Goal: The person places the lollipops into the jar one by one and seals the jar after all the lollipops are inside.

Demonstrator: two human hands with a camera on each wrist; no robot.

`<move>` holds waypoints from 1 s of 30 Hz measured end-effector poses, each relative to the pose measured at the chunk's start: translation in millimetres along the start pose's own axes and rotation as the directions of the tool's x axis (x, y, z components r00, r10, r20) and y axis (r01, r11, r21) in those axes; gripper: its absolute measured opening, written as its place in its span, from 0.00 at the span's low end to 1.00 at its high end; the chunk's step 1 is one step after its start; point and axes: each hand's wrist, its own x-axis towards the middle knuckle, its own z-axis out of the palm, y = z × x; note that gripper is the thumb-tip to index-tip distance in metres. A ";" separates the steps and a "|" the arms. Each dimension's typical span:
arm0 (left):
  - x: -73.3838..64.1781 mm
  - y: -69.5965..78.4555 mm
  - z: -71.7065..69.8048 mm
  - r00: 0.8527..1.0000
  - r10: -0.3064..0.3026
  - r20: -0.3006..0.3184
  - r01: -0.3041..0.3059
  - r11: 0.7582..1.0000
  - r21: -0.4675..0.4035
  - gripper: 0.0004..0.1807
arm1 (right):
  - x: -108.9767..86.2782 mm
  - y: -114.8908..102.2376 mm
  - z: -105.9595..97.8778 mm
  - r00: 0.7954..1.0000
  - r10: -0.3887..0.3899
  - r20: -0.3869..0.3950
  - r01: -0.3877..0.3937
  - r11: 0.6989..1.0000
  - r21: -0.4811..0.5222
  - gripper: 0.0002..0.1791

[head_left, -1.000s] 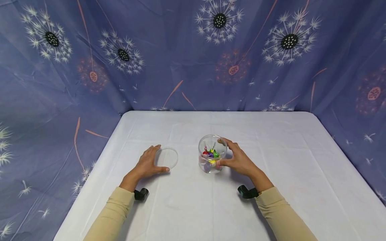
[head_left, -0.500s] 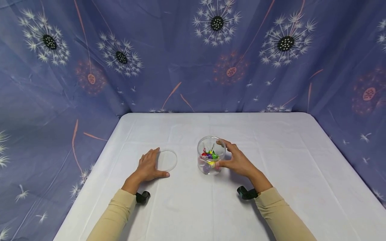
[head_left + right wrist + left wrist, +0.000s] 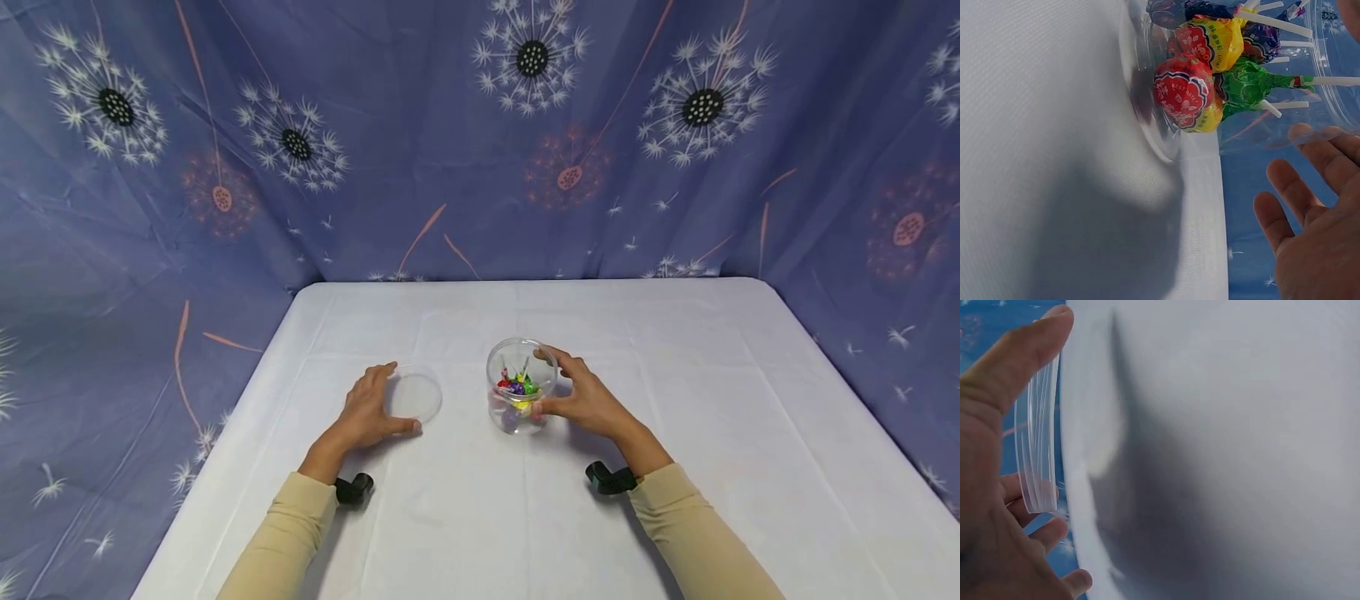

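Note:
In the head view, a clear round plastic lid (image 3: 420,398) sits between the thumb and fingers of my left hand (image 3: 365,412). The left wrist view shows this lid (image 3: 1040,444) edge-on, its ridged rim pinched by the thumb and fingers, just off the white surface. To its right, a clear round jar (image 3: 498,417) stands upright, its mouth uncovered. My right hand (image 3: 588,402) grips the jar's right side near the top, thumb in front and fingers behind. Several wrapped lollipops (image 3: 1185,94), red, yellow, green and purple, lie inside with white sticks pointing toward the mouth.
A white cloth covers the table (image 3: 465,517), which has rounded far corners. Behind it and along both sides hangs a blue curtain (image 3: 390,167) printed with dandelions. Black straps with small devices (image 3: 356,490) are on both wrists.
The lid looked like a thin ring before and now shows more of its rim, slightly raised. Both hands stay nearly in place, and the jar remains in the right hand's grip.

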 end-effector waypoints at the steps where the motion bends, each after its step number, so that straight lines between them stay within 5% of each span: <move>1: 0.7 3.4 -1.9 1.000 -0.003 0.002 0.003 1.000 -0.018 0.60 | -0.4 -0.1 0.2 1.000 0.004 0.000 -0.004 1.000 -0.004 0.51; 11: 6.0 42.5 -19.4 1.000 0.031 0.004 -0.030 0.992 -0.122 0.61 | -0.6 -1.2 0.5 1.000 0.004 -0.007 -0.004 1.000 -0.005 0.50; 30: 8.3 86.4 -30.6 0.979 0.203 0.021 -0.204 0.979 0.010 0.60 | -2.2 -0.6 1.1 1.000 0.000 -0.016 0.001 1.000 0.016 0.52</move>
